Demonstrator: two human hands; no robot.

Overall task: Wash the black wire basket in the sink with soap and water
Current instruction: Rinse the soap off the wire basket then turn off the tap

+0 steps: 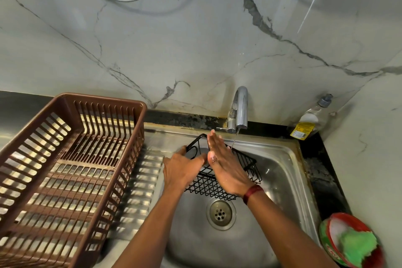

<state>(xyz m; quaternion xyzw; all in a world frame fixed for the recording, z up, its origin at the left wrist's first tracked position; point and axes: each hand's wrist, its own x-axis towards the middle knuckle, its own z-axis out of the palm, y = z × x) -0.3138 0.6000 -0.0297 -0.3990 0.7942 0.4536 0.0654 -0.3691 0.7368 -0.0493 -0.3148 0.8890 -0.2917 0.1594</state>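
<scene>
You are holding the black wire basket (219, 172) up over the sink (280, 172) bowl, just under the tap (240, 107), where a thin stream of water (235, 140) is falling past your right fingertips. No suds are showing on the wires, so soaping and rinsing look mostly ahead of you (the soap tub with its green scrubber (356, 243) is sitting untouched, well off to the right of your grip). Your left hand (181, 168) is curling round the basket's left rim, gripping it. Your right hand (225, 163) is lying flat, fingers straight, against the wire side, palm toward the left hand, wrist bent inward.
</scene>
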